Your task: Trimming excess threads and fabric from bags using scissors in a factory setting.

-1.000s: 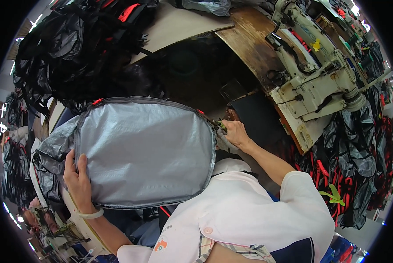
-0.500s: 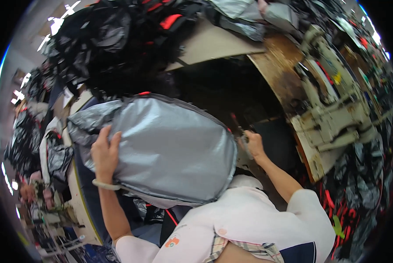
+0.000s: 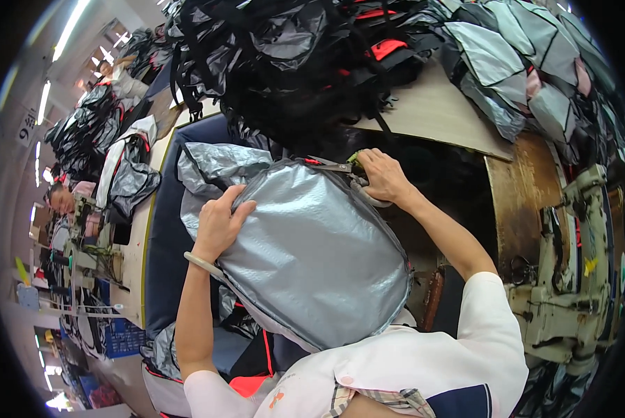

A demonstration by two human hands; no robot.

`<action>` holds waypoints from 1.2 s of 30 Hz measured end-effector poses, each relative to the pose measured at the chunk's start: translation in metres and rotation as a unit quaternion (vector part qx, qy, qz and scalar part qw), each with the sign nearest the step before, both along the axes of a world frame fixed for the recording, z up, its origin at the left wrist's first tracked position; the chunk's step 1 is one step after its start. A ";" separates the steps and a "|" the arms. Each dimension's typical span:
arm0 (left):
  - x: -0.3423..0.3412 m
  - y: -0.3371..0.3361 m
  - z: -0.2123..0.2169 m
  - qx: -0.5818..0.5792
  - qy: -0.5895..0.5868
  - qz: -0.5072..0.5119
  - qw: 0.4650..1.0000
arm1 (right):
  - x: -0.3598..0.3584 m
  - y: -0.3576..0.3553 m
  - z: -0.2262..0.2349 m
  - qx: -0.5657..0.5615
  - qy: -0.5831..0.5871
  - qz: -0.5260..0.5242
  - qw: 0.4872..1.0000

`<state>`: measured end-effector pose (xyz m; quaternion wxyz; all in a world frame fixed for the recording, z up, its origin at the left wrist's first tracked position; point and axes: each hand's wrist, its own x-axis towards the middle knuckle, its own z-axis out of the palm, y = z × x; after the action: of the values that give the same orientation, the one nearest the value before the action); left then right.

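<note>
Bag [image 3: 312, 258]: lower end hidden behind the person's white sleeve and chest; underside not visible.
Left hand [image 3: 222, 224]: palm flat against the bag, so unseen.
Right hand [image 3: 384, 176]: fingertips curl over the bag's top edge beside a small dark tool; whether they hold it cannot be told.
Sewing machine [image 3: 570, 279]: partly cut off by the dark fisheye rim on the right.
Pile of bags [image 3: 291, 63]: single pieces cannot be told apart; top cut off by the upper edge.
Far worker [image 3: 61, 198]: small, bent by the lens, hands not visible.
</note>
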<state>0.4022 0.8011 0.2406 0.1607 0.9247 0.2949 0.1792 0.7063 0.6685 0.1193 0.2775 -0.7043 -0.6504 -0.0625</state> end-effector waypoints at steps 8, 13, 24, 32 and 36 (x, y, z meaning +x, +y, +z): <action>0.011 0.005 -0.006 0.011 0.016 0.009 1.000 | 0.013 0.015 -0.021 -0.030 0.059 0.034 0.997; 0.010 0.010 -0.011 0.013 0.007 0.003 1.000 | 0.005 0.017 -0.031 -0.012 0.062 0.017 0.998; 0.008 0.017 -0.016 0.021 -0.001 -0.010 1.000 | 0.007 0.029 -0.034 -0.027 0.124 0.044 0.991; 0.006 0.018 -0.015 -0.003 0.012 0.004 1.000 | 0.024 0.066 -0.010 0.009 0.024 0.131 0.991; 0.008 0.016 -0.016 -0.001 0.015 0.017 1.000 | 0.026 0.084 0.009 0.009 0.005 0.197 0.980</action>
<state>0.4103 0.8173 0.2248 0.1538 0.9219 0.3133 0.1679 0.7322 0.7527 0.1281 0.2944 -0.5604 -0.7741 -0.0091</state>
